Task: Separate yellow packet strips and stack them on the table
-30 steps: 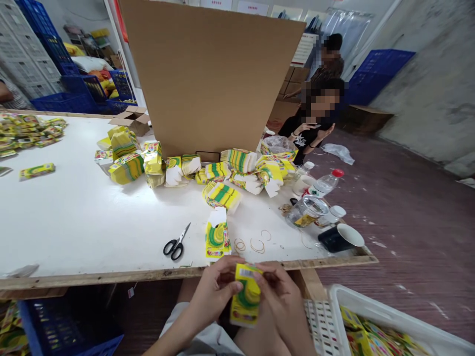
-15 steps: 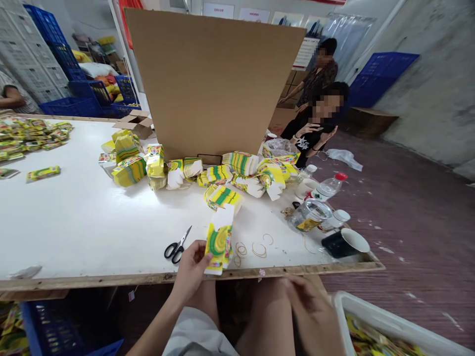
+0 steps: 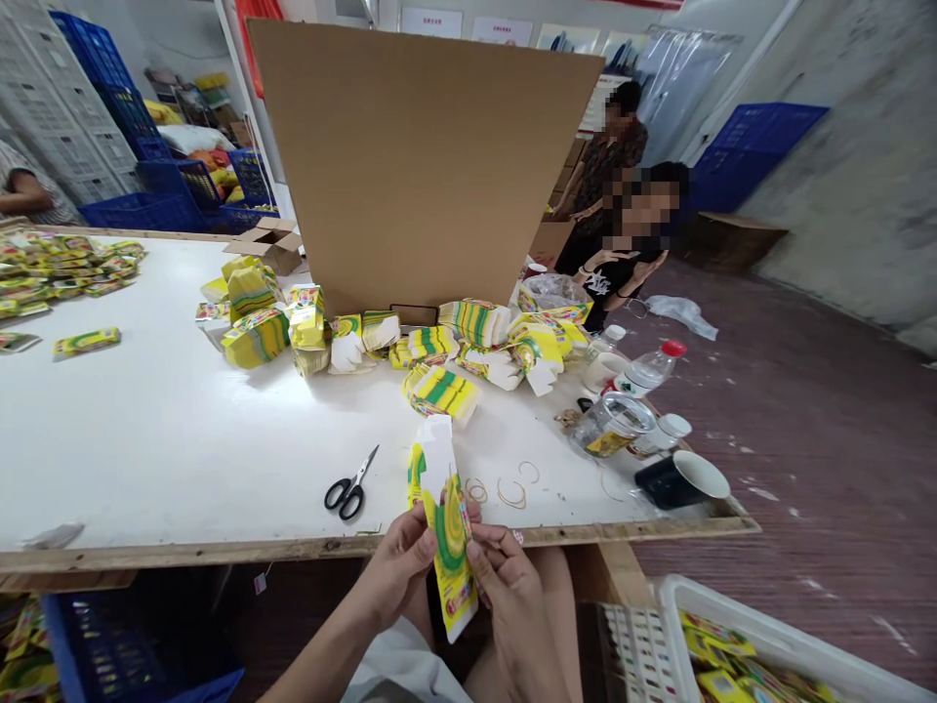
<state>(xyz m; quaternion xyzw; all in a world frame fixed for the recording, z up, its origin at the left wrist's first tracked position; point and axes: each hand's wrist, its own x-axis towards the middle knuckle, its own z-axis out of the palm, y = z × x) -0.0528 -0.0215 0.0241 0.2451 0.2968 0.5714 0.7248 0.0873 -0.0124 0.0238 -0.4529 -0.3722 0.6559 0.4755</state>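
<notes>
A yellow-and-green printed carton (image 3: pixel 452 557) with a white upper flap is held between my two hands at the table's front edge. My left hand (image 3: pixel 410 549) grips its left side, thumb on the printed face. On the right side, my right hand (image 3: pixel 504 566) pinches the carton's edge between thumb and fingers. Whether anything is inside the carton cannot be seen. Black-handled scissors (image 3: pixel 351 486) lie to the left of my hands. Several rubber bands (image 3: pixel 510 492) rest on the table to the right. Beyond the carton lies a stack of flat cartons (image 3: pixel 443 392).
More carton bundles (image 3: pixel 256 337) line the cardboard sheet (image 3: pixel 431 176). Bottles, a clear jar (image 3: pixel 613 426) and a dark cup (image 3: pixel 680 480) stand at the right edge. A white crate (image 3: pixel 670 625) of yellow packets is at lower right, a blue crate (image 3: pixel 139 644) at lower left. People are beyond the table.
My right hand has come up from beside my leg and taken hold of the carton. The carton has moved down toward me, over the table edge, and is tilted differently.
</notes>
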